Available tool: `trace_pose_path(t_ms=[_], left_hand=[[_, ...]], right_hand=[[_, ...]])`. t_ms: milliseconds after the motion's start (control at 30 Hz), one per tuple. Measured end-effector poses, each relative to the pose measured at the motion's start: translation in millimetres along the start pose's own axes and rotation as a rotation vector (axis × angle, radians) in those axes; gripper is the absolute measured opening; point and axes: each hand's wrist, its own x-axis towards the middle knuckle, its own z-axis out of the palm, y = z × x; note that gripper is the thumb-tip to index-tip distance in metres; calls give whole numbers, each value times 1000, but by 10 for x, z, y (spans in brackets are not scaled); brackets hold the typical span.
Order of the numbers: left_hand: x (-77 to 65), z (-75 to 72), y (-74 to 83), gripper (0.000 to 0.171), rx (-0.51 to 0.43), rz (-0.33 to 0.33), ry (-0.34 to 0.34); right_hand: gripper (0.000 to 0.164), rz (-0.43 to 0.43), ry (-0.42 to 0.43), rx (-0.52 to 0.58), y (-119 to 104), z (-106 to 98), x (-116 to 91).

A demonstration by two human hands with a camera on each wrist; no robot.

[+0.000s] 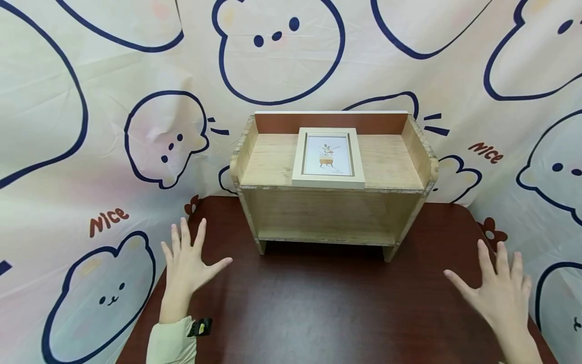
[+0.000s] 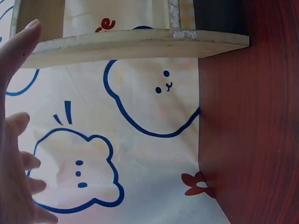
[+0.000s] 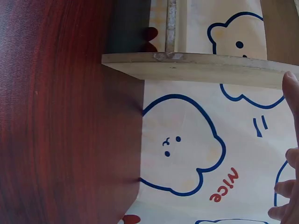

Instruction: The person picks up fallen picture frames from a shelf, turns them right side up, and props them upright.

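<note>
A small wooden shelf (image 1: 325,215) stands at the back of the dark table, its upper and lower boards facing me. On the upper board lies a cream picture frame (image 1: 296,162) with a plant print, its lower edge at the board's front. My left hand (image 1: 186,268) is held with fingers spread to the left of the shelf, touching nothing. To the right of the shelf my right hand (image 1: 497,288) is likewise spread and holds nothing. Both wrist views show one side panel of the shelf, the left panel (image 2: 140,46) and the right panel (image 3: 196,67), near the fingers.
The dark red-brown table (image 1: 318,308) stretches in front of the shelf. Behind it and at both sides hangs a pale cloth (image 1: 282,71) printed with blue bear outlines. A black band (image 1: 200,327) sits at my left sleeve's cuff.
</note>
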Motion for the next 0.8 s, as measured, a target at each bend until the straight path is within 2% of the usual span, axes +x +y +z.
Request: trace_pose_path(t_ms=[133,300,467,567,800], left_hand=[[4,-55,52,103,-26,37,50],[54,-138,140,95,-84,120,162],[160,-181,240,83,-206,242,314],[235,-217,310,78,-281,302,378],[412,-308,475,63,-450,363,391]], right_hand=[[96,-53,98,60,-21,-55,12],[85,-122,209,147,-112,-151,56],[72,-120,181,194,-268,-287,122],[66,-126,163,224,-365,-358,167],[48,-214,229,357,-623,-472,325]])
